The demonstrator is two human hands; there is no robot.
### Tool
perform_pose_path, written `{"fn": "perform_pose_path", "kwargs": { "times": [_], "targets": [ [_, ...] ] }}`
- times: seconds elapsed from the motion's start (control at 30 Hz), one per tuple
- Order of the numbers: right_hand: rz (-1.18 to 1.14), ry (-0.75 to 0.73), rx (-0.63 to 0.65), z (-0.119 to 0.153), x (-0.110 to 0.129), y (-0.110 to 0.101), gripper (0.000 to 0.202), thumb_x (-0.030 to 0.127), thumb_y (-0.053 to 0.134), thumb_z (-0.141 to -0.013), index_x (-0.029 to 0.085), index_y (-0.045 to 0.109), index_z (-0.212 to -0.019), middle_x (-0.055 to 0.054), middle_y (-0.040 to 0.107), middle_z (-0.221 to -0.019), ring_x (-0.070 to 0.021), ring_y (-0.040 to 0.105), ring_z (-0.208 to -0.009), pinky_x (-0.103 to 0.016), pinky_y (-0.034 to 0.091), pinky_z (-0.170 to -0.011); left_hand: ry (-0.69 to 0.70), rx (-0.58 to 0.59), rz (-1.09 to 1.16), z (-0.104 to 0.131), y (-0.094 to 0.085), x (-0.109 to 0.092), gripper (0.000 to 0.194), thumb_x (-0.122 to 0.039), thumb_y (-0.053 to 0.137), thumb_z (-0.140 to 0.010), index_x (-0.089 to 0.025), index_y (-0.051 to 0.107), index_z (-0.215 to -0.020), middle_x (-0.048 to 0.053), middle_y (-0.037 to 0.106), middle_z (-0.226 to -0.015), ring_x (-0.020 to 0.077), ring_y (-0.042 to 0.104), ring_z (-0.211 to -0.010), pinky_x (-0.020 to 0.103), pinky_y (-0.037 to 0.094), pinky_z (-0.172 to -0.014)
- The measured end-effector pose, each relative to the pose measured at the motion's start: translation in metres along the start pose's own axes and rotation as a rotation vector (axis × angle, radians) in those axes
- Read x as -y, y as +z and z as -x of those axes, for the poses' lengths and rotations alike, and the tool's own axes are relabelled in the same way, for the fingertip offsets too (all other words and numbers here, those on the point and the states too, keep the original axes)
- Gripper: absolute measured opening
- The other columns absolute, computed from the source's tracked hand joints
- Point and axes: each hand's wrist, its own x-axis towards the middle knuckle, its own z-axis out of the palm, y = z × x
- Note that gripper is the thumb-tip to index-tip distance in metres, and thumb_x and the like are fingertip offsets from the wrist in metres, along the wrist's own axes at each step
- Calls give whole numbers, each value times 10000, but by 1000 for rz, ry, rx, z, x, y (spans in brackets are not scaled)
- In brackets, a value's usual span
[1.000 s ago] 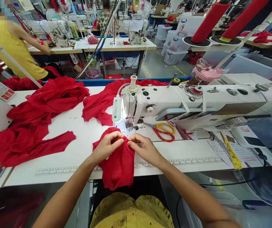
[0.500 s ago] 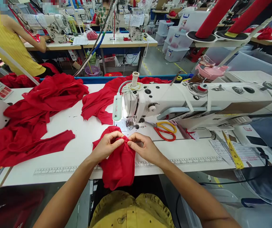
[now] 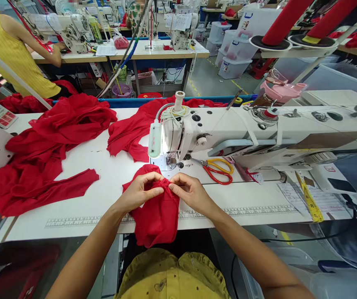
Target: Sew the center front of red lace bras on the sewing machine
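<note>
A piece of red fabric (image 3: 158, 222) hangs over the front edge of the sewing table. Its gathered upper edge is pinched between thumb and fingers by my left hand (image 3: 141, 192) and, close beside it, by my right hand (image 3: 190, 192). Both hands are closed on the cloth just in front of the sewing machine (image 3: 228, 128). The needle area (image 3: 171, 160) lies a little beyond my fingertips, and the cloth held in my fingers sits in front of it. To the right of my right hand lie scissors (image 3: 218, 170) with red and yellow handles.
Heaped red garments (image 3: 56, 145) cover the left of the table, and more red cloth (image 3: 131, 133) lies behind the machine head. A printed ruler (image 3: 237, 211) runs along the front edge. On the right are a yellow tape measure (image 3: 309, 199) and papers. A co-worker (image 3: 19, 54) sits at the back left.
Both hands stay pinched on the red fabric at nearly the same place. The whole view has shifted slightly; little else differs.
</note>
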Motion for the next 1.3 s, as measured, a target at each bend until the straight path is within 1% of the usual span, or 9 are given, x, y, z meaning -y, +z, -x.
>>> {"fn": "perform_pose_path", "kwargs": {
  "times": [0.33,0.53,0.7,0.93,1.3],
  "targets": [
    [-12,-15,14,1,-2,1,183,368,638,-920,197,622,-858,6,602,-808,-133,540,-755,-262,440,-711,1,-25,-6,1,2,0,133,-301,669,-905,-179,638,-952,7,579,-930,147,524,-881,250,421,-810],
    [4,-24,6,1,-2,1,185,369,634,-922,198,621,-853,5,597,-806,-136,531,-754,-267,439,-717,-11,-36,-11,0,2,-1,175,-336,674,-902,-173,645,-959,24,593,-934,162,534,-881,261,429,-794],
    [21,-18,7,1,-1,2,217,410,630,-916,202,621,-854,-4,602,-807,-146,540,-759,-270,442,-703,-9,-46,-15,1,2,0,199,-359,677,-898,-171,650,-958,30,598,-932,167,543,-877,271,437,-800],
    [12,-20,2,1,-2,2,194,380,633,-917,200,618,-846,-1,598,-799,-140,532,-751,-266,441,-697,-8,-35,11,1,2,0,180,-338,677,-901,-171,646,-962,23,597,-933,158,541,-877,259,435,-797],
    [24,-15,8,2,-4,2,224,415,630,-925,198,628,-868,-9,604,-812,-147,542,-764,-266,453,-701,-8,-39,1,1,2,1,190,-349,682,-901,-172,643,-957,22,595,-938,159,545,-881,259,437,-806]
  ]
}}
